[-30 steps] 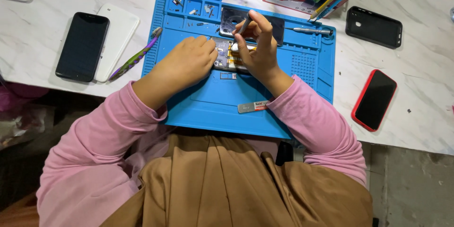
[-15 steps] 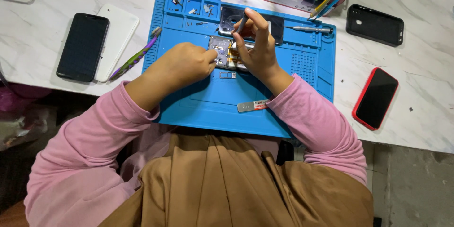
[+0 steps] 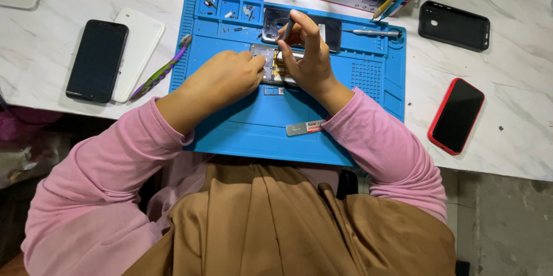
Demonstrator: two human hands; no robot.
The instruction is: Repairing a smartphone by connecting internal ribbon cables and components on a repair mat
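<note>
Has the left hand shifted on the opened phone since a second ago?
Yes, slightly. The left hand has slid toward the mat's top edge and the right hand, judged against the blue mat, which has stayed put.

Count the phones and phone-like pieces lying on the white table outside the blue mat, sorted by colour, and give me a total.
Black phone lying on the white one: 1
White phone or back cover, partly under the black one: 1
Black case, upper right: 1
Red-edged phone, right side: 1
Total: 4
</note>
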